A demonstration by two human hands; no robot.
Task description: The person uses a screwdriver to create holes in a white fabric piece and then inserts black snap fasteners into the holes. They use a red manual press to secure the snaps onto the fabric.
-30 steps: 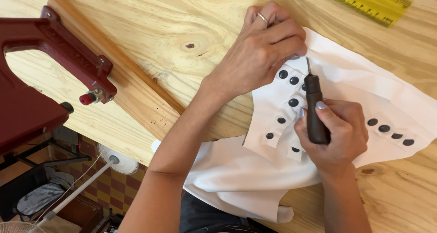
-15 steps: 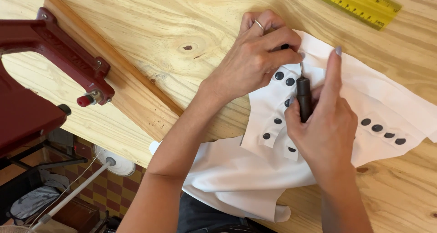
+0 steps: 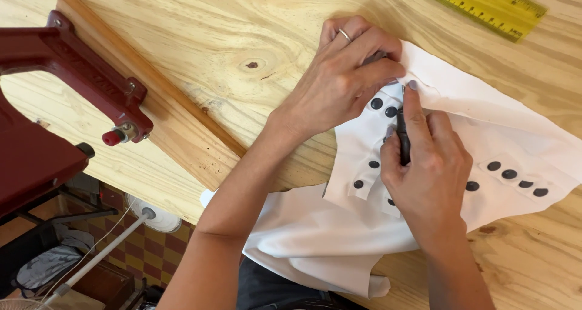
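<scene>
Head view is showing a white cloth lying on a pale wooden surface, its lower folds hanging over the near edge. The left hand is pressing flat on the upper part of the cloth, fingers curled together and pinning it down, a ring showing on one finger. The right hand is gripping a slim dark tool, clamped around its handle with the forefinger stretched along it, the tip pointing into the cloth just below the left hand. Rows of small round black studs are sitting in the cloth beside the tool, with another row towards the cloth's right edge. The cloth is looking thin, soft and light, likely to slide or wrinkle, so holding it flat close to the working point seems the sound grip; the studs are looking hard and smooth. A yellow ruler is lying beyond the cloth at the far edge, and a dark red metal press on a wooden plank is standing well left of the cloth.
</scene>
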